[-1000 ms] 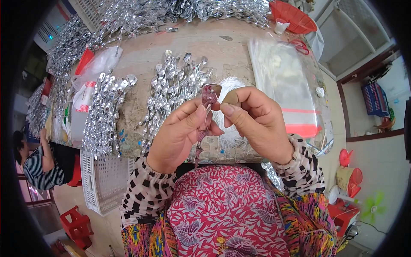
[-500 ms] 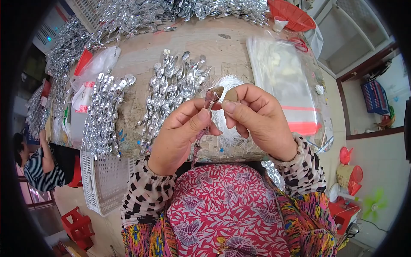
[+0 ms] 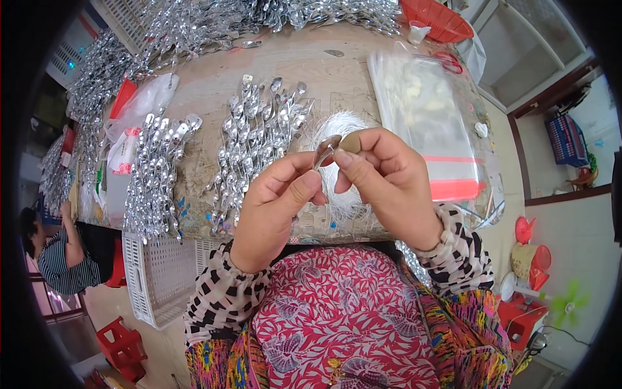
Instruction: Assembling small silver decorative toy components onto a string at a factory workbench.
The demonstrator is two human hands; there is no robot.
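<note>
Shiny curved piece (image 3: pixel 322 152) above white thread bundle (image 3: pixel 345 209), pinched in nearly closed left hand (image 3: pixel 275 201); right hand (image 3: pixel 392 178), likewise nearly closed, pinches round dull-gold disc (image 3: pixel 352 142) just beside it. Silver twisted strands (image 3: pixel 256 126) left of bundle, clear plastic bags (image 3: pixel 421 104) right. Pinch best kept light, hands steady.

The head view looks steeply down from above the near edge of the table (image 3: pixel 291 52), facing across to its far side. The left hand (image 3: pixel 272 211) and right hand (image 3: pixel 398 185) are close, mid-view; the fisheye takes in floor (image 3: pixel 100 301) at left and wall (image 3: pixel 564 236) at right, bending straight edges.
</note>
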